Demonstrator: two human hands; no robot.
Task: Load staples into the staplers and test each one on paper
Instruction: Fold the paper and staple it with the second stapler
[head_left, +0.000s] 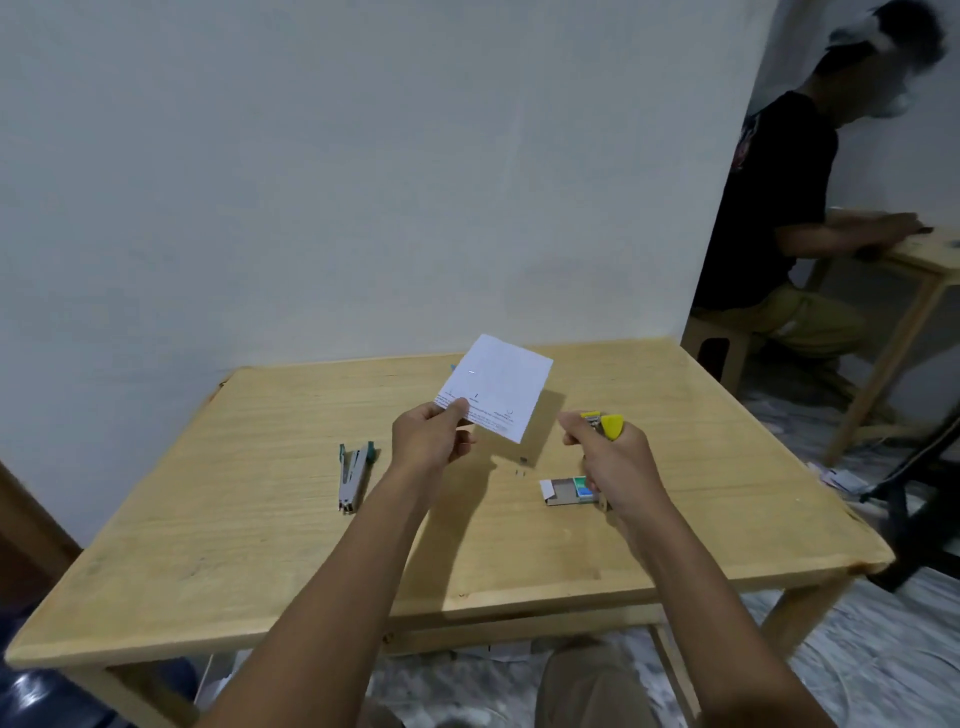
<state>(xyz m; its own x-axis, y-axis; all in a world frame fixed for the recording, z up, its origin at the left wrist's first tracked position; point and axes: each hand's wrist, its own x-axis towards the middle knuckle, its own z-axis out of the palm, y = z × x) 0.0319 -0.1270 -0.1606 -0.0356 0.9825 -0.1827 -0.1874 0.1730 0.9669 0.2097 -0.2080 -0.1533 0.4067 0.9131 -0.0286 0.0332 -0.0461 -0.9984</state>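
Pinching paper (496, 389) by its near edge with left hand (431, 441), holding it above table (208, 545). Gripping yellow stapler (605, 423) in right hand (618, 462), just right of paper. Leaving box (566, 491) under right hand, green stapler (353, 475) left of left hand.

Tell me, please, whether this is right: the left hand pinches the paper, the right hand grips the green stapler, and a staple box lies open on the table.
Not quite: in the head view the right hand grips the yellow stapler; the green stapler lies on the table. The left hand does pinch the paper, and the staple box lies open.
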